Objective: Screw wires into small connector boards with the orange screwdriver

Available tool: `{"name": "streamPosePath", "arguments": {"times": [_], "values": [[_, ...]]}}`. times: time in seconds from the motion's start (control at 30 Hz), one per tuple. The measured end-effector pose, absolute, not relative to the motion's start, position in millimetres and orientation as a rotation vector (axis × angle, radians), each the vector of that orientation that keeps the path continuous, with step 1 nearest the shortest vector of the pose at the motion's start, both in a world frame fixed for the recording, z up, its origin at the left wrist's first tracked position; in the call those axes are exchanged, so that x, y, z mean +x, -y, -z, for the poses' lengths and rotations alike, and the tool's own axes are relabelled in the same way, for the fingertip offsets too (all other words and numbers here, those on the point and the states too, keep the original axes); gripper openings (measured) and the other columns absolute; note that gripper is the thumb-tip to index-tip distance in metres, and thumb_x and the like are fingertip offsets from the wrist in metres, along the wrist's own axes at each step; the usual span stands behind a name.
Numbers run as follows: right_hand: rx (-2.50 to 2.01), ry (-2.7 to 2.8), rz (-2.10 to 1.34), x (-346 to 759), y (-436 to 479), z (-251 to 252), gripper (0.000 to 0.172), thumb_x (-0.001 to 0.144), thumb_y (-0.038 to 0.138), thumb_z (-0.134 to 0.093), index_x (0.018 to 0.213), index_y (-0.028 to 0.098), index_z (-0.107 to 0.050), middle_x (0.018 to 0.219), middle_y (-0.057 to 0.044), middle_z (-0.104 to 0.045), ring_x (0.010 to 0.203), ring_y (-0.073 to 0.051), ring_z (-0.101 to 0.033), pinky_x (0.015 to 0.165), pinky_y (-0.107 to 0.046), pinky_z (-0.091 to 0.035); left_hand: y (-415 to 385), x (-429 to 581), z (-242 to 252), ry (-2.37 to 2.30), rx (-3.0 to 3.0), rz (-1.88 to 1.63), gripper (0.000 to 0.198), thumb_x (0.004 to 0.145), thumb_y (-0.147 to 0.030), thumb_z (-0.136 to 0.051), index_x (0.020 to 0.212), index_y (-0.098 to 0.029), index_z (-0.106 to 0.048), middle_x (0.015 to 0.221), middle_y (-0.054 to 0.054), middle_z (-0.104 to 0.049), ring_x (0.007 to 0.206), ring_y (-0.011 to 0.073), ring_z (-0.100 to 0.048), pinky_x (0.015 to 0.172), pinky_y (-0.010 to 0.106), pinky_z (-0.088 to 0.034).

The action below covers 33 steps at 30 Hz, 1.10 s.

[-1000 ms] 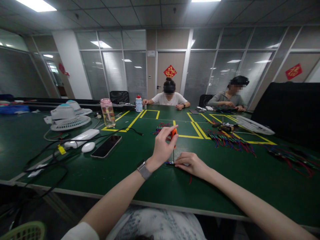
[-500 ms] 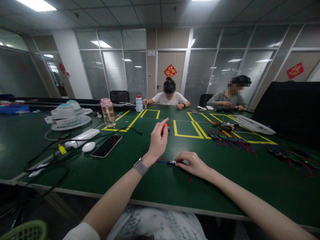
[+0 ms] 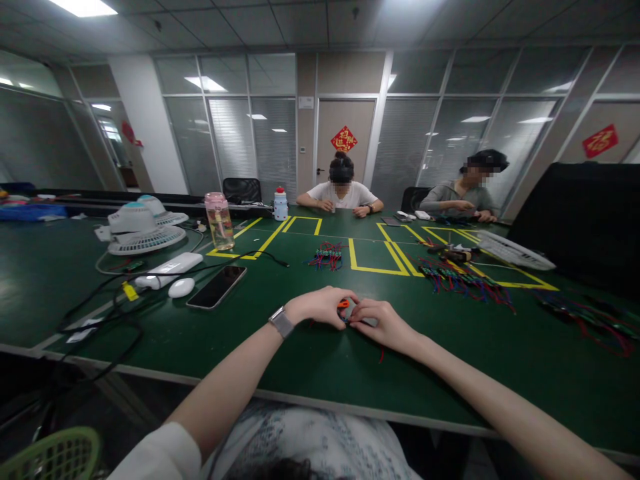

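My left hand (image 3: 325, 307) is curled round a small orange object (image 3: 343, 304), too small and covered to name. It has come up against the fingertips of my right hand (image 3: 383, 323) above the green table. Closed in a pinch, my right hand grips a small wired circuit board (image 3: 346, 321), which is mostly hidden between the two hands. A red wire (image 3: 381, 355) sticks out below my right hand. Just beyond lies a cluster of several small circuit boards (image 3: 327, 255) with red and blue wires.
A phone (image 3: 217, 287), a white mouse (image 3: 181, 287), black cables and a white power strip (image 3: 169, 270) lie left. Behind stand a pink-lidded bottle (image 3: 220, 223) and white fans (image 3: 146, 230). More wired boards (image 3: 465, 283) and a dark monitor (image 3: 580, 233) are right. Two people sit opposite.
My left hand has moved back toward me from over the board cluster, carrying the orange object to my right hand. My right hand has stayed in place. The cluster is now uncovered.
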State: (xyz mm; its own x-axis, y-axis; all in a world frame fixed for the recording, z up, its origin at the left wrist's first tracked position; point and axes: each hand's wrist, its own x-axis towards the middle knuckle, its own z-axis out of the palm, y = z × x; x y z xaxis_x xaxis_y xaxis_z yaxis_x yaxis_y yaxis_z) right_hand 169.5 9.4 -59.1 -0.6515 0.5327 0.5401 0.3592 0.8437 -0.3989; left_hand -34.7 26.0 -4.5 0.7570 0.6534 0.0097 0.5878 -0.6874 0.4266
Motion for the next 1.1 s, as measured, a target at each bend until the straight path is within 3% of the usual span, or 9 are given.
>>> {"name": "streamPosePath", "arguments": {"times": [0.23,0.53,1.1], "values": [[-0.662,2.373,-0.33,168,-9,55,0.013,0.087,0.021,-0.058,0.08,0.02,-0.069,0.083,-0.005,-0.072,0.082,-0.018,-0.065,0.076,-0.029,-0.051,-21,-30,3,-1.005,2.628,-0.176,0.052,0.067,-0.023,-0.068,0.118,-0.022,-0.059,0.102,0.003,-0.068,0.091,0.02,-0.062,0.075,0.024,-0.045],[-0.653,2.393,-0.276,169,-8,56,0.015,0.088,0.02,-0.055,0.085,0.019,-0.069,0.084,-0.006,-0.071,0.083,-0.018,-0.064,0.075,-0.029,-0.051,-17,-26,1,-1.04,2.732,-0.131,0.035,0.068,-0.026,-0.065,0.103,-0.023,-0.063,0.09,0.002,-0.068,0.083,0.0202,-0.062,0.062,0.023,-0.042],[-0.647,2.259,-0.298,169,-6,64,0.015,0.089,0.024,-0.056,0.087,0.021,-0.071,0.086,-0.007,-0.073,0.082,-0.019,-0.066,0.075,-0.031,-0.054,-21,-29,1,-0.876,2.719,-0.198,0.033,0.068,-0.023,-0.065,0.102,-0.02,-0.065,0.088,0.001,-0.069,0.079,0.0173,-0.062,0.065,0.022,-0.042]]}}
